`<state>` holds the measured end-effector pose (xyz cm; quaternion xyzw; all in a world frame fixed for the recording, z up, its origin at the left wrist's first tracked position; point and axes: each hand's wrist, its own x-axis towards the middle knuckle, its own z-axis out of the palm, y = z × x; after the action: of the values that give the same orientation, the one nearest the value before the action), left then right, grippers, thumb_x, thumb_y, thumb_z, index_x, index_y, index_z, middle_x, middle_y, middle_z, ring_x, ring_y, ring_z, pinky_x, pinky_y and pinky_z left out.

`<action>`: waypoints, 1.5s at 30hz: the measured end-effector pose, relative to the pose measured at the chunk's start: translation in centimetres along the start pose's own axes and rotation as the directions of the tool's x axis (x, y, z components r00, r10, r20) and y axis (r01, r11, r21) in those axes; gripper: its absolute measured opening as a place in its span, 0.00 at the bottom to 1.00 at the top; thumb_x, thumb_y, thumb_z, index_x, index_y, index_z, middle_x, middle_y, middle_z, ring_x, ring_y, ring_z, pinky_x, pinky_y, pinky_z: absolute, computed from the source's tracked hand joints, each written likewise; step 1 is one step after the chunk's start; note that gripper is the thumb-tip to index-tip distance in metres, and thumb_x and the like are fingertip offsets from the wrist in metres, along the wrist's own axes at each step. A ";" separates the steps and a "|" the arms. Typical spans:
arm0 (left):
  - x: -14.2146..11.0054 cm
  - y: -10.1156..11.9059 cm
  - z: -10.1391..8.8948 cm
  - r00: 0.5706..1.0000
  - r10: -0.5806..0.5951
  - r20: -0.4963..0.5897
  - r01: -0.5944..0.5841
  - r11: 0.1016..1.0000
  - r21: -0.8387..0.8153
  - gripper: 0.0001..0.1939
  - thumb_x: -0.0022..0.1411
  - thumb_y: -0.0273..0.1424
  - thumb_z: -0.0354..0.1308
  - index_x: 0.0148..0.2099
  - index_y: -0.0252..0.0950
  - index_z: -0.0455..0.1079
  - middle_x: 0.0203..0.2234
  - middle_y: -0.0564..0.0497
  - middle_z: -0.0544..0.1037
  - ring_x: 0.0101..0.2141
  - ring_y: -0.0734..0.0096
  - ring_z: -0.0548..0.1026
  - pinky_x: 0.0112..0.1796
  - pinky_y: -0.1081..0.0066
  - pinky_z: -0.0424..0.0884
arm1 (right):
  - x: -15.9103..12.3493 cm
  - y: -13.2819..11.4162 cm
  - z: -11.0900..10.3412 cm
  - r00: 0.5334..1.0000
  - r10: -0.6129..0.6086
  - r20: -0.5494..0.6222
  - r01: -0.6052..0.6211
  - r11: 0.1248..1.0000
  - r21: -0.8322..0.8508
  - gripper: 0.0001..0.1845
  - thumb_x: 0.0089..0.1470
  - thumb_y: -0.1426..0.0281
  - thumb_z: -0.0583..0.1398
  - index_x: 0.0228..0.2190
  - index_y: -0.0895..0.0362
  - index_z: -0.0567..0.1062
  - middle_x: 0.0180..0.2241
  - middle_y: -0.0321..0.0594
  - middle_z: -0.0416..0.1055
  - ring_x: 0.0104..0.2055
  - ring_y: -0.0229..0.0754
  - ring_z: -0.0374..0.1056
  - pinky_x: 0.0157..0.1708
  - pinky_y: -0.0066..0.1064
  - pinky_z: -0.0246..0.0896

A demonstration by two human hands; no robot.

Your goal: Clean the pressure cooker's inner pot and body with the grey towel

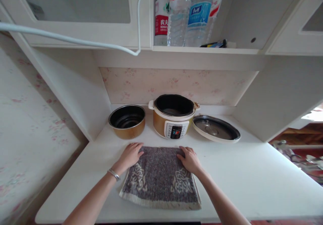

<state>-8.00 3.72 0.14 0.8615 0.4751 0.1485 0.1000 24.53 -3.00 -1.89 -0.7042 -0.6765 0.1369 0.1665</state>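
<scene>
A grey patterned towel [159, 176] lies folded flat on the white counter [252, 178]. My left hand [130, 155] rests on its far left corner with the fingers lying flat. My right hand [189, 159] presses flat on the far right corner. Both hands hold nothing; they only touch the cloth. A bracelet sits on my left wrist. Just beyond the towel stands an open golden rice cooker [173, 117].
A golden inner pot [127, 121] stands left of the cooker, and the cooker's lid [216, 128] lies upside down to its right. Water bottles [188, 14] stand on the shelf above. A white cable [75, 41] crosses the upper cupboard. Side walls close in the counter's rear.
</scene>
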 end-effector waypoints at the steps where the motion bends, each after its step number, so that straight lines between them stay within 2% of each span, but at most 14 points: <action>1: 0.0 -0.4 0.2 1.000 -0.009 0.028 0.009 1.000 -0.011 0.17 0.63 0.33 0.52 0.54 0.36 0.69 0.47 0.43 0.74 0.49 0.61 0.70 0.52 0.62 0.63 | 0.2 0.5 -0.1 1.000 -0.018 0.022 0.017 1.000 0.023 0.20 0.55 0.63 0.56 0.48 0.57 0.73 0.44 0.46 0.70 0.51 0.49 0.62 0.51 0.38 0.55; 5: 0.2 -0.8 0.1 0.999 -0.050 -0.002 0.050 0.995 -0.082 0.13 0.64 0.36 0.52 0.45 0.37 0.72 0.41 0.45 0.73 0.45 0.62 0.71 0.47 0.65 0.65 | 0.5 2.5 -1.2 0.997 -0.053 -0.052 0.062 0.978 0.200 0.14 0.55 0.62 0.55 0.37 0.57 0.75 0.38 0.43 0.69 0.42 0.45 0.67 0.45 0.35 0.60; 8: 0.4 -0.5 -0.2 0.990 -0.113 -0.088 0.093 0.975 -0.201 0.14 0.63 0.40 0.51 0.43 0.37 0.71 0.41 0.46 0.72 0.43 0.62 0.72 0.46 0.65 0.65 | 0.2 3.6 -1.3 0.985 0.032 -0.167 0.033 0.929 0.369 0.18 0.53 0.57 0.56 0.40 0.55 0.72 0.41 0.42 0.69 0.43 0.44 0.67 0.44 0.35 0.61; 13: -0.2 -0.7 -0.4 0.991 -0.132 -0.008 0.114 0.880 -0.462 0.16 0.57 0.42 0.58 0.41 0.36 0.70 0.36 0.48 0.75 0.39 0.62 0.73 0.43 0.66 0.67 | -0.8 4.9 -0.5 0.987 0.157 0.031 -0.151 0.854 0.497 0.38 0.44 0.58 0.63 0.55 0.56 0.62 0.35 0.36 0.71 0.33 0.41 0.67 0.35 0.34 0.63; 16: -0.9 -0.7 -0.6 0.988 -0.126 0.092 0.156 0.824 -0.544 0.18 0.56 0.39 0.58 0.47 0.36 0.69 0.34 0.50 0.76 0.35 0.64 0.74 0.39 0.67 0.68 | -1.0 5.1 -0.2 0.989 0.131 0.064 -0.145 0.866 0.478 0.22 0.41 0.60 0.63 0.39 0.58 0.74 0.25 0.32 0.68 0.29 0.40 0.65 0.33 0.33 0.62; 19: -0.8 -0.5 -1.4 0.978 -0.203 0.044 0.190 0.792 -0.580 0.18 0.58 0.40 0.57 0.47 0.36 0.70 0.35 0.48 0.77 0.35 0.64 0.74 0.40 0.67 0.69 | -0.6 4.5 -0.8 0.994 0.113 -0.008 -0.094 0.866 0.491 0.15 0.44 0.58 0.61 0.26 0.58 0.74 0.30 0.38 0.70 0.35 0.43 0.67 0.36 0.33 0.63; 22: -0.5 -0.2 -3.1 0.966 -0.257 -0.017 0.189 0.752 -0.631 0.19 0.57 0.43 0.58 0.46 0.36 0.71 0.37 0.47 0.78 0.37 0.62 0.75 0.41 0.66 0.69 | -0.3 3.6 -2.6 0.991 0.088 -0.099 -0.017 0.825 0.565 0.19 0.48 0.56 0.59 0.36 0.57 0.74 0.44 0.44 0.70 0.46 0.46 0.66 0.43 0.34 0.63; 27: -1.8 0.4 -5.7 0.996 -0.070 0.063 0.095 0.757 -0.646 0.18 0.57 0.42 0.59 0.47 0.38 0.72 0.44 0.47 0.77 0.44 0.62 0.73 0.46 0.67 0.67 | -1.9 3.4 -5.2 0.999 0.001 -0.050 0.032 0.756 0.654 0.18 0.51 0.60 0.60 0.43 0.54 0.73 0.41 0.41 0.74 0.44 0.45 0.68 0.46 0.37 0.62; 30: -2.9 0.6 -5.5 0.992 -0.022 0.122 0.091 0.795 -0.600 0.15 0.58 0.41 0.59 0.44 0.38 0.73 0.41 0.48 0.77 0.42 0.63 0.73 0.45 0.68 0.66 | -3.1 4.4 -4.4 0.998 -0.045 -0.039 0.059 0.808 0.587 0.19 0.48 0.64 0.60 0.44 0.53 0.72 0.43 0.41 0.73 0.47 0.46 0.67 0.48 0.38 0.61; 34: -2.9 0.8 -4.4 0.980 -0.192 0.058 0.187 0.771 -0.609 0.17 0.58 0.43 0.58 0.43 0.37 0.72 0.32 0.51 0.77 0.32 0.66 0.73 0.38 0.70 0.68 | -3.6 4.6 -2.6 0.997 -0.053 -0.062 0.078 0.837 0.542 0.21 0.43 0.66 0.63 0.42 0.54 0.75 0.47 0.44 0.71 0.51 0.48 0.65 0.53 0.42 0.58; 37: -2.0 1.7 -4.8 0.940 -0.339 0.042 0.272 0.668 -0.692 0.21 0.57 0.46 0.58 0.46 0.37 0.70 0.30 0.51 0.76 0.29 0.67 0.73 0.31 0.71 0.68 | -2.9 3.3 -2.9 0.995 0.046 -0.091 0.029 0.734 0.679 0.17 0.49 0.59 0.61 0.38 0.55 0.76 0.46 0.44 0.72 0.50 0.49 0.66 0.52 0.41 0.59; 41: -1.4 3.1 -5.9 0.889 -0.334 0.314 0.418 0.310 -0.854 0.23 0.56 0.46 0.59 0.49 0.37 0.67 0.36 0.48 0.76 0.33 0.67 0.75 0.29 0.73 0.69 | -1.0 1.4 -5.0 0.970 0.242 -0.026 -0.100 0.495 0.863 0.27 0.53 0.49 0.56 0.45 0.55 0.73 0.39 0.40 0.76 0.41 0.48 0.71 0.39 0.35 0.66; 43: -1.4 3.2 -5.6 0.847 -0.303 0.438 0.507 0.209 -0.836 0.23 0.55 0.44 0.61 0.48 0.36 0.67 0.37 0.47 0.76 0.34 0.65 0.75 0.29 0.72 0.70 | 0.1 0.8 -5.5 0.969 0.246 0.028 -0.158 0.525 0.836 0.26 0.51 0.49 0.58 0.43 0.55 0.74 0.36 0.38 0.76 0.39 0.47 0.71 0.36 0.34 0.66; 45: -1.5 2.8 -4.6 0.804 -0.338 0.490 0.573 0.218 -0.790 0.24 0.53 0.44 0.62 0.47 0.35 0.68 0.36 0.46 0.77 0.34 0.64 0.75 0.28 0.72 0.69 | 0.9 0.6 -5.4 0.967 0.223 0.126 -0.237 0.586 0.775 0.26 0.50 0.48 0.59 0.37 0.57 0.76 0.33 0.39 0.77 0.38 0.47 0.71 0.36 0.34 0.65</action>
<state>-8.16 1.13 5.07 0.4868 0.5287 0.2556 0.6467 27.39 -2.43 2.81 -0.6407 -0.4529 0.4441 0.4327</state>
